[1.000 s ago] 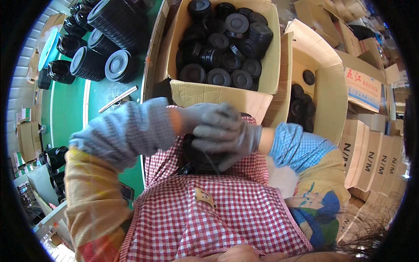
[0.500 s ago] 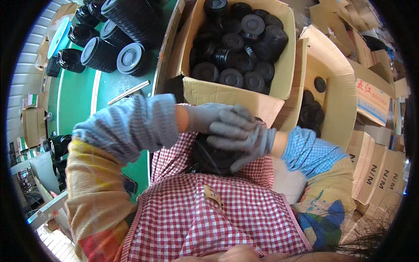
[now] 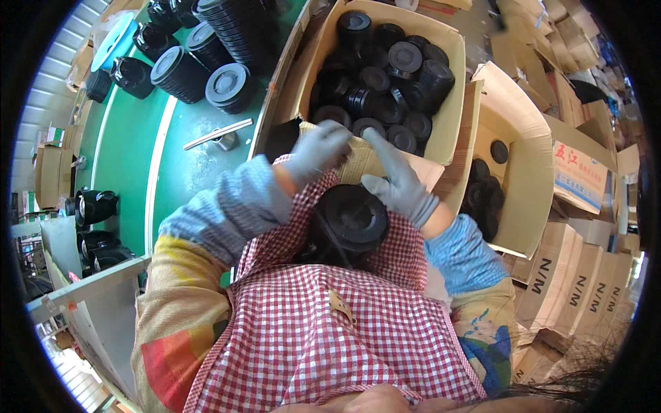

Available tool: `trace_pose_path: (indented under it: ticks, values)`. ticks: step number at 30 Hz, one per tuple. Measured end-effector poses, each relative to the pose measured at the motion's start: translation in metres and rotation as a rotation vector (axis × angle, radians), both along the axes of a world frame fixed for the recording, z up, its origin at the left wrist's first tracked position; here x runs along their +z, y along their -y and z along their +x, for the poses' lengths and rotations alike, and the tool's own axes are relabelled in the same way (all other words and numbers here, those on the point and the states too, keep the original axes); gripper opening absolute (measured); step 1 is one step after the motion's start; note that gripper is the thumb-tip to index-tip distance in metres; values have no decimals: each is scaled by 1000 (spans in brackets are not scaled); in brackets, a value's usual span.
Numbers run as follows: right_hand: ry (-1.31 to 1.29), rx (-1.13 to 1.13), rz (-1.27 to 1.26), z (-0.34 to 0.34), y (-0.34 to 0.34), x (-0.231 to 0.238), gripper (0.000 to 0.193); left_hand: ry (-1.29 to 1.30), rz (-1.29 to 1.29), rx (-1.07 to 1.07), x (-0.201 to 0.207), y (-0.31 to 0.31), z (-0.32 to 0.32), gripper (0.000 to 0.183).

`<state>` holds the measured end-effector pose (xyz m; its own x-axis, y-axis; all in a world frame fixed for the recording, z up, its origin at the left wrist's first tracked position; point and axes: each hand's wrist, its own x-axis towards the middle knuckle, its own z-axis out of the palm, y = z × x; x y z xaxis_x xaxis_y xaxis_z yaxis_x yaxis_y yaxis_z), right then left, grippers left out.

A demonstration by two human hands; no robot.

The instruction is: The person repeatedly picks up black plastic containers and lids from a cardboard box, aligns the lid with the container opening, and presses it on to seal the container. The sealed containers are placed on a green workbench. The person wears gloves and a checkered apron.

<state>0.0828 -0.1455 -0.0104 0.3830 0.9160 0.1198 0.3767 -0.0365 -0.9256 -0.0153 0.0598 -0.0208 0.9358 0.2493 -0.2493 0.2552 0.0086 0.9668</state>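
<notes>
In my lap rests a black round container [image 3: 350, 224] with a dark disc-shaped top, set against the red checked apron. My left hand [image 3: 318, 153], in a grey glove, is raised beyond it beside the near edge of the box; its fingers look bent and are smeared by motion, and whether anything is in them does not show. My gloved right hand [image 3: 401, 177] hovers at the container's far right side, its forefinger stretched out and thumb apart, with nothing seen in it. Beyond both hands, a cardboard box [image 3: 451, 103] holds many black round lids [image 3: 405, 56].
To the left, a green table [image 3: 131, 165] bears stacked black lids [image 3: 169, 74], black pots [image 3: 132, 76] and a metal rod [image 3: 219, 134] on a small cylinder. A second carton [image 3: 530, 179] with black pieces stands at right, near stacked cardboard boxes [image 3: 578, 286].
My hands, which overlapped above the black container, have separated and moved up and away, uncovering its top. The view has shifted slightly.
</notes>
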Motion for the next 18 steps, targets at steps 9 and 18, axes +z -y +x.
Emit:
trace_pose_path:
  ticks: [9, 18]
  values:
    - [-412, 218, -551, -29, 4, 41, 48, -236, -251, 265, 35, -30, -175, 32]
    - [463, 463, 276, -77, -52, 184, 48, 134, -1160, 173, 43, -10, -261, 50]
